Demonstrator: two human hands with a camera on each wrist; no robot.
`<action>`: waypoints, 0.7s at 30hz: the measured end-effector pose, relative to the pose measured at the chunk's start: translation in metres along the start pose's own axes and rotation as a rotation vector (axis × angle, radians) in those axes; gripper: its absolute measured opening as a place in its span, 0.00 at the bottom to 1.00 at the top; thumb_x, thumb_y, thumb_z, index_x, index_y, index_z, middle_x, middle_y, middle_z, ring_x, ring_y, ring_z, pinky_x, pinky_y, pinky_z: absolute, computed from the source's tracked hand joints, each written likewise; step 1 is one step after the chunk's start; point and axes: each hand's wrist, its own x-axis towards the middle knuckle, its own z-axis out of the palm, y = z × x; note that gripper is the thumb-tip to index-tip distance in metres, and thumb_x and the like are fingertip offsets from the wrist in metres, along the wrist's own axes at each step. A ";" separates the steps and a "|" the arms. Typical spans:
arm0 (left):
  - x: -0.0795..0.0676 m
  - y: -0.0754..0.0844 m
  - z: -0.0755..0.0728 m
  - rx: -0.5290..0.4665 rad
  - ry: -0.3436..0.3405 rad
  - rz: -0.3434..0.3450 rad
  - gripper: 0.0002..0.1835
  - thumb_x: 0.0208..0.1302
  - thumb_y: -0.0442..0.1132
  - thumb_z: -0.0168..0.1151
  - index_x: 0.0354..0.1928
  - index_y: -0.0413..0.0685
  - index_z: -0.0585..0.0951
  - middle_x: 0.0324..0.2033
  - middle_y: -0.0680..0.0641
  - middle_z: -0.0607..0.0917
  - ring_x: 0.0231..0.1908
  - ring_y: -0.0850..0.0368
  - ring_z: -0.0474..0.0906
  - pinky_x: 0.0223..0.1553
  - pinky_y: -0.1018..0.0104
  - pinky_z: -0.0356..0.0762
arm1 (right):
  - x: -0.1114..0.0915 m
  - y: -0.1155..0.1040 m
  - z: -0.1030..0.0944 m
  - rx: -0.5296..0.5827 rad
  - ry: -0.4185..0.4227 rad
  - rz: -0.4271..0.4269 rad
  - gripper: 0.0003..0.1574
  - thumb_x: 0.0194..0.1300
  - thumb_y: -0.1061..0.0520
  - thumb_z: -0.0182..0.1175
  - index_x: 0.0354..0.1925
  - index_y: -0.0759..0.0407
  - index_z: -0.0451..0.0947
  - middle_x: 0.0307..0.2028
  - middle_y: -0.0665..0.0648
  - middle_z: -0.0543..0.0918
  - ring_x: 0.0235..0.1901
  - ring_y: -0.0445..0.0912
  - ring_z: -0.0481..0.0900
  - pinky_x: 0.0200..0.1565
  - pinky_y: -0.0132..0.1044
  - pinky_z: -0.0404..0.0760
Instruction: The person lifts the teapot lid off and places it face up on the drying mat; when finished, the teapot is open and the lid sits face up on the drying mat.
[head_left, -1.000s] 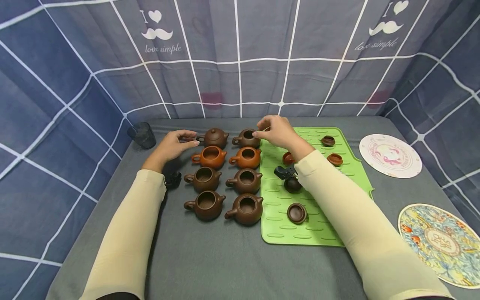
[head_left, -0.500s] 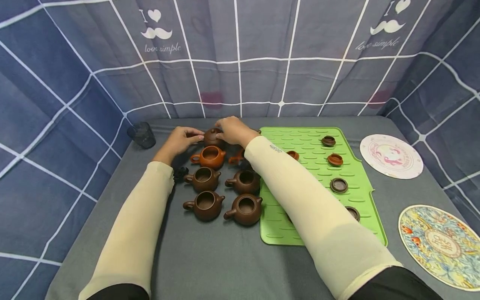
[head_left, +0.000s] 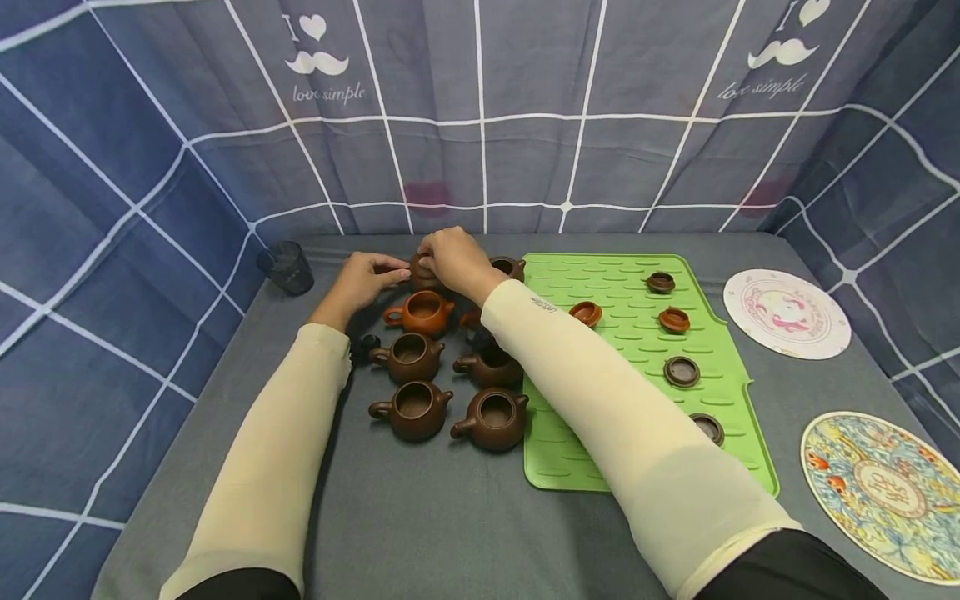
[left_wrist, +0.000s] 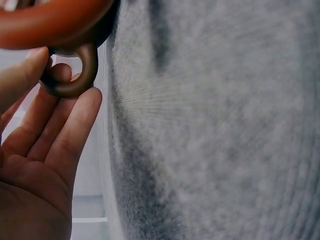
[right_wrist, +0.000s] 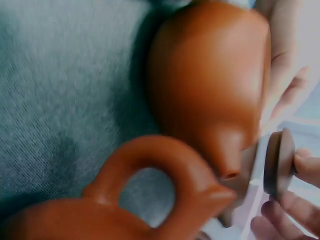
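Observation:
My left hand (head_left: 358,287) holds the handle of the brown teapot (left_wrist: 90,65) at the back left, thumb on one side and fingers on the other. Over this teapot is my right hand (head_left: 453,260), which pinches a brown teapot lid (right_wrist: 280,162); the right wrist view shows the lid apart from the pot. Just in front stands an orange teapot (head_left: 423,314) without a lid. A second orange teapot (right_wrist: 205,75) is mostly hidden by my right forearm in the head view. My hands cover much of the brown teapot there.
Several lidless brown teapots (head_left: 411,358) stand in two columns. A green mat (head_left: 555,467) on the right bears loose lids, including an orange lid (head_left: 673,320) and a brown lid (head_left: 682,372). A dark cup (head_left: 287,268) and two round mats (head_left: 787,313) lie farther out.
My right hand has moved left from the back right teapot to the back left one and grasped its lid. My left hand has shifted slightly right onto that teapot's handle.

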 end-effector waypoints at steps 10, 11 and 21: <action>0.001 0.001 0.000 0.027 -0.010 0.011 0.16 0.75 0.43 0.68 0.55 0.38 0.89 0.46 0.39 0.90 0.46 0.43 0.88 0.49 0.51 0.83 | -0.046 0.005 -0.030 0.544 0.037 -0.081 0.33 0.81 0.56 0.59 0.79 0.46 0.68 0.61 0.59 0.79 0.52 0.51 0.85 0.47 0.44 0.83; 0.000 0.001 0.000 0.024 -0.007 0.014 0.16 0.75 0.43 0.68 0.55 0.38 0.89 0.46 0.40 0.90 0.46 0.43 0.88 0.50 0.51 0.83 | -0.053 0.008 -0.033 0.646 0.016 -0.072 0.35 0.82 0.57 0.58 0.81 0.44 0.64 0.62 0.60 0.77 0.52 0.53 0.85 0.47 0.45 0.83; -0.003 0.003 0.001 0.026 -0.004 -0.011 0.16 0.75 0.45 0.68 0.55 0.42 0.90 0.48 0.40 0.89 0.47 0.43 0.87 0.52 0.49 0.82 | -0.110 0.081 -0.049 1.572 0.060 0.176 0.30 0.77 0.76 0.52 0.73 0.66 0.67 0.56 0.73 0.71 0.60 0.68 0.76 0.62 0.52 0.78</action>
